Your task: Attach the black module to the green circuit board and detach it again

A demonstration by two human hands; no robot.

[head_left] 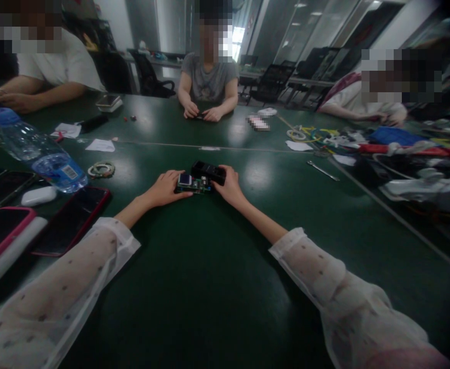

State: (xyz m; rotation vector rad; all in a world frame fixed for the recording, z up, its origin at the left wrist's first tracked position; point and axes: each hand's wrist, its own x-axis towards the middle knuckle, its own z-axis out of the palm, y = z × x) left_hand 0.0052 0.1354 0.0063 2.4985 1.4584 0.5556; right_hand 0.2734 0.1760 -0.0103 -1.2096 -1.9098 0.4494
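My left hand (166, 189) is closed around the left end of a green circuit board (199, 185), which carries a small square screen (185, 179). Its thumb lies along the board's near edge. My right hand (228, 184) grips the right end of a black plastic housing (208, 172). The housing sits just behind the board, and the two overlap in view, so I cannot tell whether they touch. Both are at or just over the green table (194, 246).
At left are a water bottle (56, 159), phones (75, 220), a white earbud case (39, 196) and bracelets (101, 169). A wrench (322, 170) and tangled cables (313, 136) lie at right. Three people sit around the table, one directly opposite (209, 79).
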